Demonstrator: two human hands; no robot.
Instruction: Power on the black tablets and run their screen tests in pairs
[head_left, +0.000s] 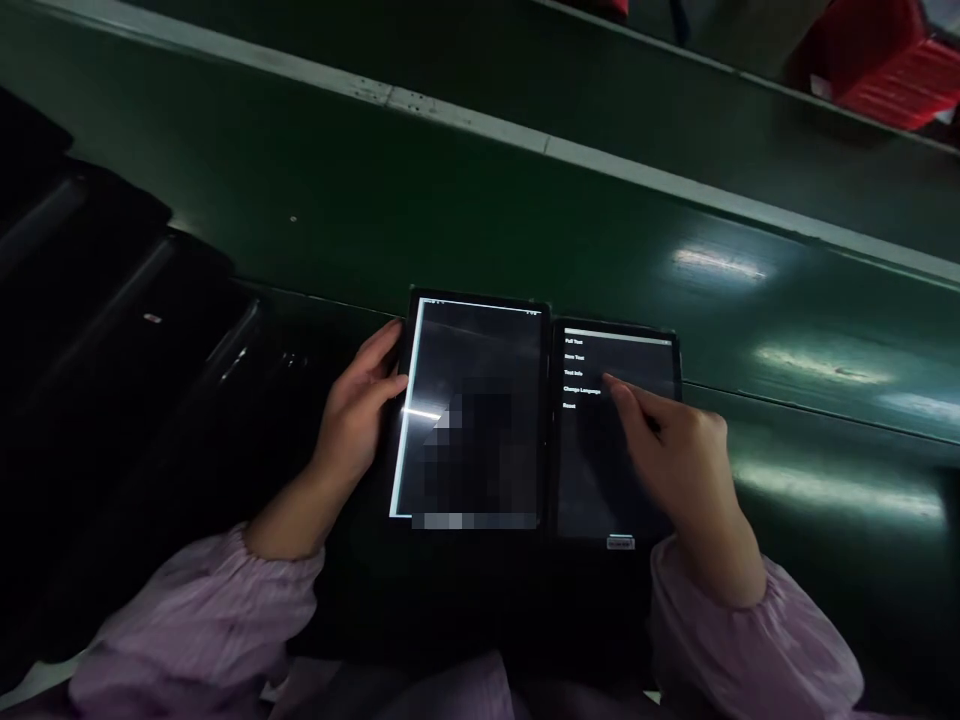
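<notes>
Green tabletop (337,200) is throwing back overhead glare on the right, with a pale strip (480,110) running across it, red bins (885,70) sitting far upper right and dark objects (112,260) crowding the left. Two tablets are lying side by side in front of the person, long edges almost meeting. Left tablet (487,360) is showing a mostly dark screen with a bright strip down one side; right tablet (592,470) is showing a list: Full Test, Item Test, Test Info, Change Language, Reset. Small label (621,544) is sitting at its lower edge. Left hand (356,405) is bracing the left tablet's outer edge, thumb at the bezel; can't tell whether it's gripping or just steadying, nor what is supporting the tablets, too dark below. Right hand (679,440) is holding nothing visible, index finger (611,382) pointing at the screen near Test Info and Change Language. Main risk: lines are sitting close together, so a slightly low tap could be picking the wrong entry. Resting wrist or knuckles could be triggering stray touches. Pushing hard could be sliding the right tablet, since no hand is steadying its edge.
</notes>
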